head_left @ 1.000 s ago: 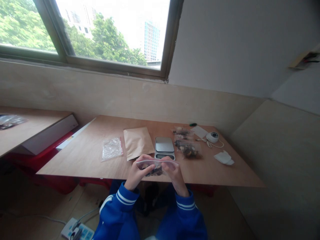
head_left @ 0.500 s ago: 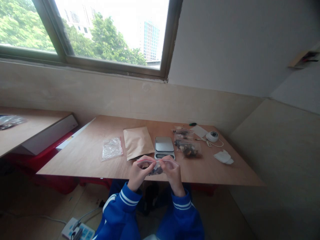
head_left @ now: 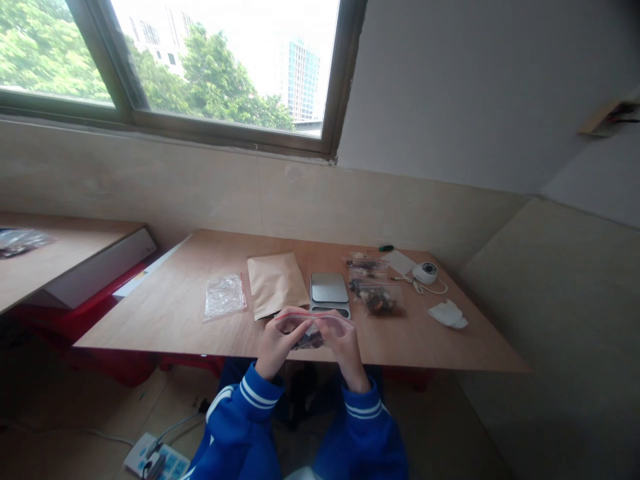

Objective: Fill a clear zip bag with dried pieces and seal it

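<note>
hands hold one small clear zip bag between them, just over the near edge of the surface. left hand is curled shut, fingers pinching the bag's left end near its red strip. right hand is curled the same way, fingers closed on the bag's right end. dark bits sit in the bag's lower part, between the two hands. the bag is lifted, not lying on the surface.

just beyond the hands a small scale lies flat. a brown paper pouch lies just beside it on the left, and an empty clear bag lies further left. to the right of the scale are filled clear bags, and a white round device sits near the far right corner.
</note>
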The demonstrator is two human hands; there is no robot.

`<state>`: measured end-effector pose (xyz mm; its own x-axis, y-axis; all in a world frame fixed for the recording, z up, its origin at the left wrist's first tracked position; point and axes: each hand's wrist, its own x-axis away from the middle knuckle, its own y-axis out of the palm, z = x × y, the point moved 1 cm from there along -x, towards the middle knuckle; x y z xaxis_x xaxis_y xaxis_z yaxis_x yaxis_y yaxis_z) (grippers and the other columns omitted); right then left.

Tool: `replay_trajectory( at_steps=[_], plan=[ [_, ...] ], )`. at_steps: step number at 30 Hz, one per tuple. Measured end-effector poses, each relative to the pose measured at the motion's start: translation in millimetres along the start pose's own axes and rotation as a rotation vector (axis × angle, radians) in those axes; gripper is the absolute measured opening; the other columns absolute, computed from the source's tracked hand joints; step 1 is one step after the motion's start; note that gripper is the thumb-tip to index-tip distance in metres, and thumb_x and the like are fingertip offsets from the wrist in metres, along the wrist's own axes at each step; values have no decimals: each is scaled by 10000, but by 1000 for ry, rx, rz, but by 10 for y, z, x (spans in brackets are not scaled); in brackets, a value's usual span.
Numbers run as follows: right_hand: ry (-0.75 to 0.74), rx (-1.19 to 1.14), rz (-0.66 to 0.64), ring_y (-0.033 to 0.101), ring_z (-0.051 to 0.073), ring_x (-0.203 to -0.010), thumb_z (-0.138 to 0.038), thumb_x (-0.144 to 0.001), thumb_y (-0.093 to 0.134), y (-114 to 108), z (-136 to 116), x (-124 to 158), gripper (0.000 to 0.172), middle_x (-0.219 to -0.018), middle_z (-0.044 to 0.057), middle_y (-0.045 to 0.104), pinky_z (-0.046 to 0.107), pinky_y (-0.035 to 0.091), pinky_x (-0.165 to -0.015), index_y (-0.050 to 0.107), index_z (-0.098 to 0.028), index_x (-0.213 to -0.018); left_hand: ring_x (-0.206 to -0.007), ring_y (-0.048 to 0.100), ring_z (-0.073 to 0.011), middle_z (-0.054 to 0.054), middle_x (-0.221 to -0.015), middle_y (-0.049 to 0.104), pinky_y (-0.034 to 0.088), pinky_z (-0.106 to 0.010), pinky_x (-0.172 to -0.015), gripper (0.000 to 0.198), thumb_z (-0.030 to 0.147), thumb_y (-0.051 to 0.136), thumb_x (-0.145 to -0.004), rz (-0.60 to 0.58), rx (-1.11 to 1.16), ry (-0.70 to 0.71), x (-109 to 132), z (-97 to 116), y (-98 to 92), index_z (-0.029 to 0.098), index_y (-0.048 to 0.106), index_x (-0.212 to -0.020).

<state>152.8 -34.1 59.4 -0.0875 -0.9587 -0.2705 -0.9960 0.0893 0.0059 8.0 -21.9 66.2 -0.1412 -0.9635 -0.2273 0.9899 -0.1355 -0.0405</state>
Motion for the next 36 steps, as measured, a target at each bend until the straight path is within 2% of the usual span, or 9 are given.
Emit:
replay_trajectory(
  at_steps=[9,14,18,21,24,27,31,36],
  plan=[
    [-22,31,71,656,179,-694,-346,-770,675,39,29,1,158,-727,27,684,282,537,-653,695,-190,-754,-739,657,-170,-31,-770,695,522,-252,-691,197,357,664,-766,45,7,-8,31,-13,50,160,670,-778],
    [-48,66,111,639,168,-700,-354,-784,663,53,11,21,181,-731,27,662,271,521,-647,704,-180,-752,-725,660,-169,-37,-766,706,526,-249,-681,210,362,661,-769,36,-5,-21,33,-9,44,154,678,-786],
    [0,22,86,642,176,-724,-386,-794,653,46,46,20,222,-750,31,672,276,514,-666,710,-173,-769,-782,671,-195,-60,-815,729,536,-272,-714,252,386,644,-777,5,14,-58,-3,-34,-1,148,709,-828],
    [73,-51,107,640,179,-692,-453,-835,583,0,102,9,315,-715,33,682,288,514,-667,711,-166,-855,-839,670,-212,-65,-853,736,536,-291,-756,294,412,601,-801,-4,19,-75,-38,-52,-58,152,730,-849],
    [110,-46,155,636,183,-698,-500,-859,528,-77,155,-2,395,-715,42,700,304,505,-716,706,-160,-957,-812,664,-208,-50,-809,733,530,-286,-741,315,438,602,-791,32,2,-94,-60,-76,-115,157,736,-836],
    [105,19,160,630,188,-708,-539,-873,479,-131,183,-2,455,-749,62,716,311,486,-751,719,-158,-943,-689,640,-177,-31,-673,695,516,-262,-672,397,505,554,-804,67,3,-134,-56,-110,-150,154,715,-712],
    [132,4,169,648,208,-715,-598,-899,348,-134,182,16,585,-747,84,722,328,482,-779,733,-158,-907,-543,573,-147,-17,-510,592,471,-244,-552,587,627,399,-832,170,-55,-214,-25,-150,-174,165,621,-547],
    [168,-60,167,669,238,-748,-638,-865,381,-130,166,29,600,-726,82,727,347,499,-772,739,-157,-876,-616,593,-167,-35,-580,633,479,-264,-620,637,655,306,-847,197,-86,-245,-9,-183,-190,168,631,-597]
  ],
)
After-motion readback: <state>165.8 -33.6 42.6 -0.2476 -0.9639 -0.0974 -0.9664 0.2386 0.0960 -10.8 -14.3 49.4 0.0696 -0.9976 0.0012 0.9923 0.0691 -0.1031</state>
